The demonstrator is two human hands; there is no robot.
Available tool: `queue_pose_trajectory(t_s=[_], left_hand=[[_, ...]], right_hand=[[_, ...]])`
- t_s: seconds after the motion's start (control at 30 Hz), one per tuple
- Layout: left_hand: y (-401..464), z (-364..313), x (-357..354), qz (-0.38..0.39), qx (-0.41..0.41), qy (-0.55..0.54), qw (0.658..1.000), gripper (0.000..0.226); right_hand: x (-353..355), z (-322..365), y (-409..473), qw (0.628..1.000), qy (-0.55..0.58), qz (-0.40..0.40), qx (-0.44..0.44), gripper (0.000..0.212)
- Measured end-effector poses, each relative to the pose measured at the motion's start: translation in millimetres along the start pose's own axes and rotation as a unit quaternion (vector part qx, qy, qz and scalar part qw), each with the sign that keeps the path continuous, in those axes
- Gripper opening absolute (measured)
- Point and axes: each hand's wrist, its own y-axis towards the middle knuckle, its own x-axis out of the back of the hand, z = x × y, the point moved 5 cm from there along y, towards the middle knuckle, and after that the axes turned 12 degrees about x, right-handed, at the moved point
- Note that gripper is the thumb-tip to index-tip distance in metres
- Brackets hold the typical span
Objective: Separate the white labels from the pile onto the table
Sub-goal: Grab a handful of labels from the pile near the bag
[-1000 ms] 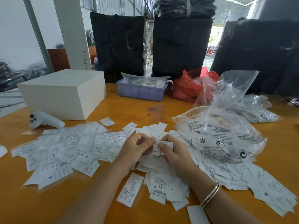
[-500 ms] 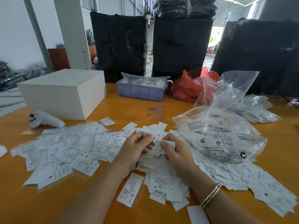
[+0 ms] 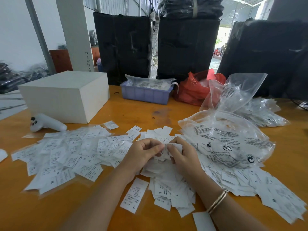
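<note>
White printed labels lie in heaps on the orange table [image 3: 141, 114]. A central pile [image 3: 168, 185] sits under my hands, a wide spread of labels [image 3: 70, 154] lies to the left, and more labels [image 3: 260, 184] trail off to the right. My left hand [image 3: 143, 153] and my right hand [image 3: 183, 155] meet above the central pile and together pinch a small bunch of labels [image 3: 166, 145] between thumbs and fingertips. A single label marked L [image 3: 134, 195] lies alone near the front.
A clear printed plastic bag [image 3: 225, 139] lies right of my hands, with more bags [image 3: 250, 104] behind it. A white box [image 3: 66, 95], a white controller [image 3: 48, 125], a purple tray [image 3: 145, 93] and a red bag [image 3: 195, 90] stand further back. Black bundles line the far edge.
Both hands stayed over the central pile, working the small bunch of labels between the fingertips; the fingers shifted slightly. The piles have not moved.
</note>
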Motion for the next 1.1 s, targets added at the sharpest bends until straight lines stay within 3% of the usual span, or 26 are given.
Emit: queue_pose_trajectory(t_s=[0.2,0.37,0.43,0.67,0.8,0.93,1.1], left_hand=[[1.2,2.2,3.6,-0.021,0.015,0.000,1.000,0.005],[0.4,1.0,1.2,-0.005,0.002,0.024,1.000,0.004],[-0.7,0.3,-0.8,-0.001,-0.011,0.044,0.999,0.003],[5.5,4.6,8.7,-0.049,0.011,-0.047,0.998,0.010],[5.8,5.9,4.5,-0.031,0.004,-0.028,0.999,0.008],[6.9,7.2,7.2,-0.048,0.009,-0.047,0.998,0.010],[6.1,7.1,7.6,-0.051,0.011,-0.030,0.998,0.010]], right_hand=[[-4.9,4.4,-1.7,0.996,-0.060,0.071,0.014,0.015],[-6.7,7.5,-2.1,0.986,-0.125,0.104,0.021,0.026],[-7.4,7.9,-2.6,0.982,-0.145,0.118,0.029,0.020],[6.0,-0.2,-0.1,0.998,0.044,-0.016,-0.037,0.015],[-1.5,0.0,0.5,0.999,0.014,0.033,-0.020,0.016],[0.9,-1.3,1.3,1.000,0.000,0.003,-0.017,0.016],[-3.7,2.4,-0.6,0.997,-0.050,0.045,0.022,0.024]])
